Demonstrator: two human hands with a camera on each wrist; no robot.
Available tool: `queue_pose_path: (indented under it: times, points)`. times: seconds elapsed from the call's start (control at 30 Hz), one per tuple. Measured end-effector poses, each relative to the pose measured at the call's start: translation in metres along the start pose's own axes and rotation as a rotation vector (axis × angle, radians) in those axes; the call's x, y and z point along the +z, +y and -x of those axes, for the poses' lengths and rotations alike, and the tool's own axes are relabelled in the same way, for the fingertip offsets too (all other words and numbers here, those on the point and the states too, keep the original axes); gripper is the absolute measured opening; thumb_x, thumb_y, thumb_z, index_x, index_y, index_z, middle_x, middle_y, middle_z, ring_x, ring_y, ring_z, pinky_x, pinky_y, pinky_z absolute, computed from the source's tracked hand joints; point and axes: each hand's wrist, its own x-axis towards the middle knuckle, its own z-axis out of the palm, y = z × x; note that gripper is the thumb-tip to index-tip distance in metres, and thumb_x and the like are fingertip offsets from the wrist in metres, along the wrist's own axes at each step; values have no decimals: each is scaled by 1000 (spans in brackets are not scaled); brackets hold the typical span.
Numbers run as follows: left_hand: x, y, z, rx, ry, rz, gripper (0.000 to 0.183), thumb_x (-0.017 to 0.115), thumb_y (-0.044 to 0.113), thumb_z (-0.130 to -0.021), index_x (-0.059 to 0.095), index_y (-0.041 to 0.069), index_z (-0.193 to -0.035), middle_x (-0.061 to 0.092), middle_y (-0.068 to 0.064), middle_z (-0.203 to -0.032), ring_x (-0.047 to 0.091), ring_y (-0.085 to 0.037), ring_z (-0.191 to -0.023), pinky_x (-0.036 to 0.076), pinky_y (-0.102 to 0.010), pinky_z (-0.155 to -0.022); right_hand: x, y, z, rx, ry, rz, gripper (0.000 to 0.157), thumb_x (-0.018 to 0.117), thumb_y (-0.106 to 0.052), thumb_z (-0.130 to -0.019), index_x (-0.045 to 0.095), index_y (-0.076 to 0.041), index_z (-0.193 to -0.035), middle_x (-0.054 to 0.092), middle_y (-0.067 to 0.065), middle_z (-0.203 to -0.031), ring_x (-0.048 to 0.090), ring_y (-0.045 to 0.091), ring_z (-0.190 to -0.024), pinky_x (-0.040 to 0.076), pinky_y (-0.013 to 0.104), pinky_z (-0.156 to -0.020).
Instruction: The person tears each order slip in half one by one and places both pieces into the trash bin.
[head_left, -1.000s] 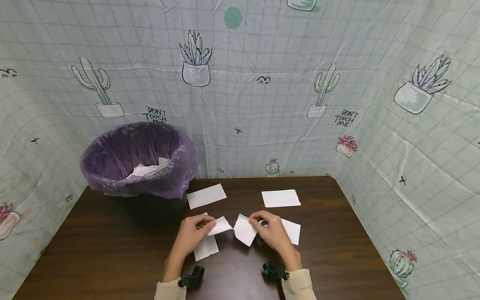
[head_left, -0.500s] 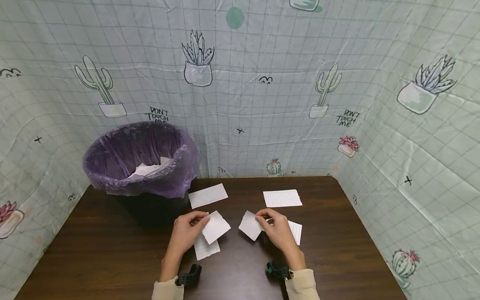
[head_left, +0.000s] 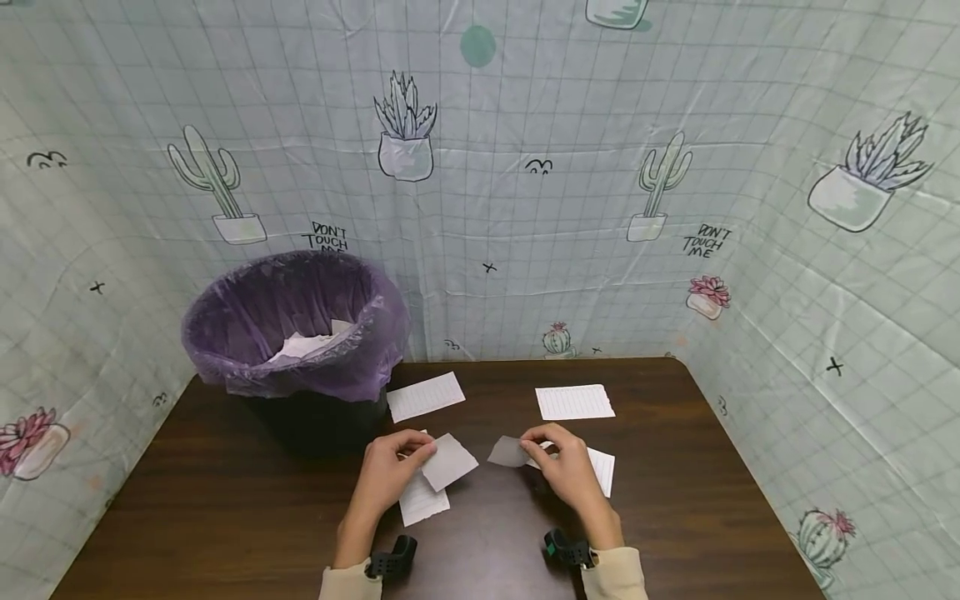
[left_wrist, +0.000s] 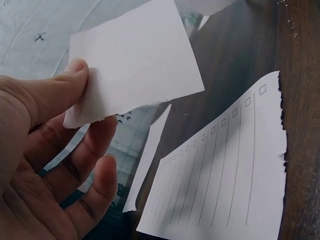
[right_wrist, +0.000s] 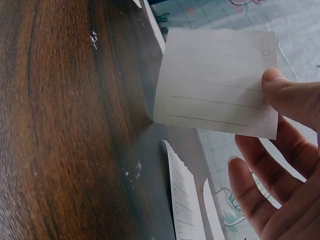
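My left hand point(head_left: 393, 468) pinches a torn piece of white paper point(left_wrist: 135, 60) between thumb and fingers; its lower edge is ragged in the left wrist view. Opposite it, my right hand point(head_left: 564, 462) pinches another piece of paper point(right_wrist: 215, 80), with printed lines and small boxes along one side. A gap separates the two pieces over the middle of the table. Beneath the left hand lies a lined sheet point(left_wrist: 220, 170) with a torn edge. Another lined sheet point(head_left: 602, 471) lies partly hidden behind the right hand.
A dark bin with a purple liner point(head_left: 375, 350) stands at the left, white paper inside it. Two lined slips, one left point(head_left: 427, 397) and one right point(head_left: 576, 402), lie toward the back of the brown table point(head_left: 187, 517). A patterned cloth point(head_left: 480, 208) hangs behind and beside it.
One second ago the two pieces met at a point between the hands; they came apart, and the hands moved away from each other. The right piece has since tilted flatter and looks darker.
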Motion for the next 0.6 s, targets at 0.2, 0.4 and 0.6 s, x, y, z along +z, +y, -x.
queue_pose_path:
  times: [0.2,0.4,0.6]
  points:
    - [1,2,0,-2,-7,2,5,82,9,-87,80,9,-92,77,-1,-84,67,-8,-75,56,-23,-72,1,-2,1,-22,14,-12,13,80,-1,-86,76,-12,-90,72,-1,-88,68,13,-81,59,28,-70]
    - [-3,5,0,8,2,-13,9,83,12,-86,80,6,-92,78,-4,-90,67,-10,-76,56,-24,-72,2,-7,1,-2,0,-13,9,78,-2,-88,76,-11,-91,73,0,-88,68,12,-81,59,28,-71]
    - [-4,6,4,66,24,-20,7,83,9,-85,80,7,-90,78,-5,-90,67,-10,-76,56,-26,-68,0,-10,-2,-25,-12,-15,8,79,-3,-88,76,-10,-92,73,1,-88,68,13,-81,61,32,-71]
